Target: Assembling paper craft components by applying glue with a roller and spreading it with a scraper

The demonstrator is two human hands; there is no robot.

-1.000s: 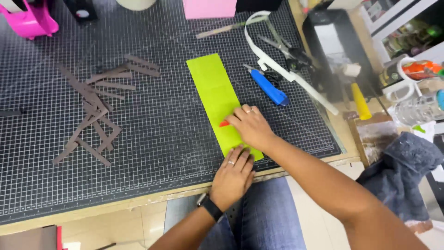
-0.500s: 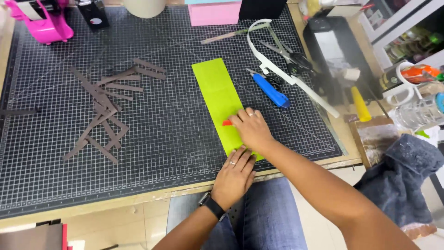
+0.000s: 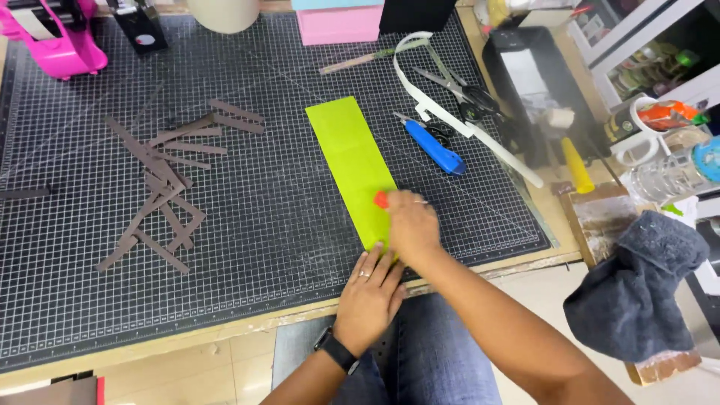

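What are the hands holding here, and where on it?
The right hand grips a small orange tool, only its tip showing past the fingers. The left hand lies flat, pressing the near end of the lime-green paper strip.

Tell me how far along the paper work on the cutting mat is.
Done: a loose pile of brown paper strips lies cut on the gridded black cutting mat. In hand: the left hand pins the near end of the lime-green paper rectangle while the right hand presses a small orange-tipped tool onto it. Left: the green sheet looks whole, nothing visibly cut from it.

Paper sheet (image 3: 349,161) on mat (image 3: 285,225); strips (image 3: 161,176) left, knife (image 3: 433,146) right.
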